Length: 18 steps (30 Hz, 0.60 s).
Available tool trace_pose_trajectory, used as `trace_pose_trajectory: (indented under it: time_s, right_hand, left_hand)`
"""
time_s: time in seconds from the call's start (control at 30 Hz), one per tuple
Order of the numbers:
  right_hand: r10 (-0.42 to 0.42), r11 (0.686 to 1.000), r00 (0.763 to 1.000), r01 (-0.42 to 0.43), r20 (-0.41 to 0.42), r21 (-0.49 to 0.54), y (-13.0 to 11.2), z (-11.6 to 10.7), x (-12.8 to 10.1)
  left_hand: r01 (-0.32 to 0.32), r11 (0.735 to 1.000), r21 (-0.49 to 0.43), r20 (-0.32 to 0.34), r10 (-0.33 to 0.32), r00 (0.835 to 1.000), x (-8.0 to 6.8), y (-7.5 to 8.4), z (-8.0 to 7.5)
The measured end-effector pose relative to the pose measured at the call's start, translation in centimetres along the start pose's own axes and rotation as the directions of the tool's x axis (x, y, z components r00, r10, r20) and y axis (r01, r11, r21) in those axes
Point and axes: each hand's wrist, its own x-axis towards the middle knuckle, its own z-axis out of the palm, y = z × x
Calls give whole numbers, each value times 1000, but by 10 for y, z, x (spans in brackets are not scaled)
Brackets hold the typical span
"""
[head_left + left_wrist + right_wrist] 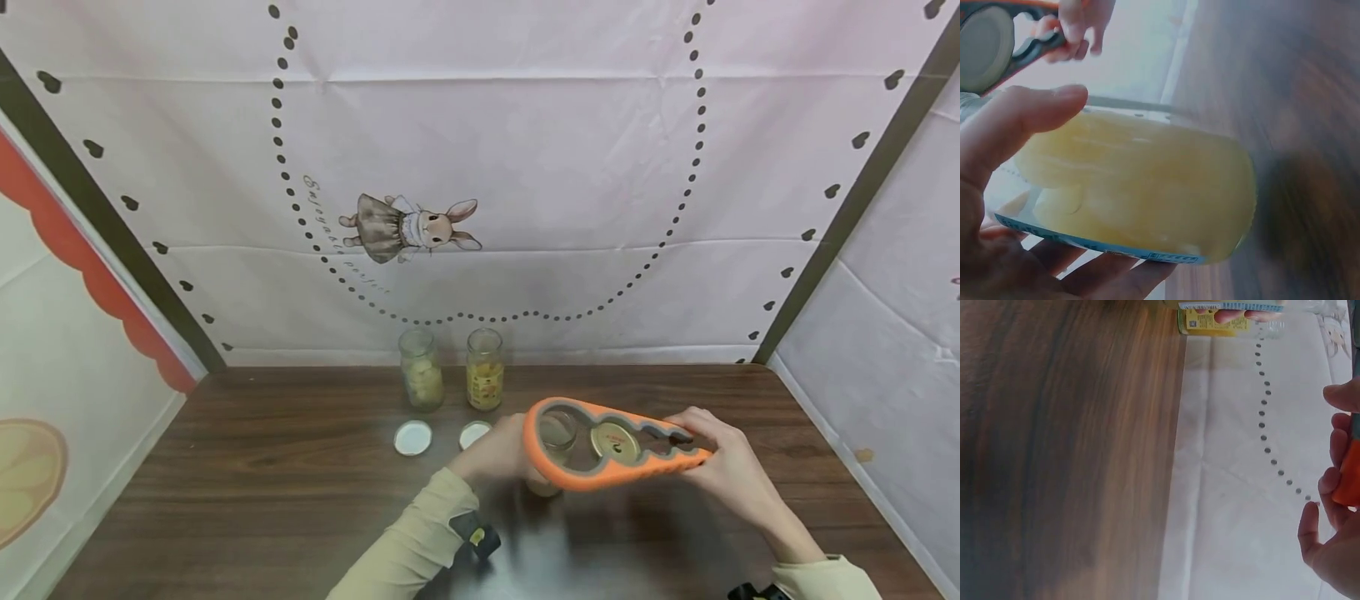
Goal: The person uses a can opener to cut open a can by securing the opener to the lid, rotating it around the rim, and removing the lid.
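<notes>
My left hand [491, 450] grips a glass jar [1147, 187] of pale yellow fruit chunks, its fingers and thumb wrapped round the side. In the head view its glass mouth shows through the loop of an orange and grey jar opener [611, 477]. My right hand [723, 462] holds that opener by its handle ends, raised over the table. A gold lid [615, 442] sits between the opener's toothed arms, apart from the jar; its pale underside shows in the left wrist view. The right wrist view catches only the opener's orange handle [1347, 475] beside the fingers.
Two lidless glass jars stand at the back of the brown table [285, 467]: one with pale chunks [424, 383], one with a yellow label [484, 383]. Before them lie two lids, white side up: a left one [412, 437] and a right one [472, 433]. A printed cloth [562, 208] hangs behind.
</notes>
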Motion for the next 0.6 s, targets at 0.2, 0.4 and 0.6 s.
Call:
trace_pose_trajectory:
  time_s: [0.2,0.4,0.6]
  right_hand:
    - [126,992,992,-127,-9,-25,3,-6,-16]
    - [276,960,961,-276,-19,-54,7,-9,-30]
    - [344,935,937,-348,-59,-64,11,-9,-40]
  left_hand:
    - [58,998,-31,-43,-60,997,1,-3,-5]
    - [84,996,-22,-106,-86,991,13,-7,-5]
    - [120,993,-14,-170,-120,978,30,-12,-5]
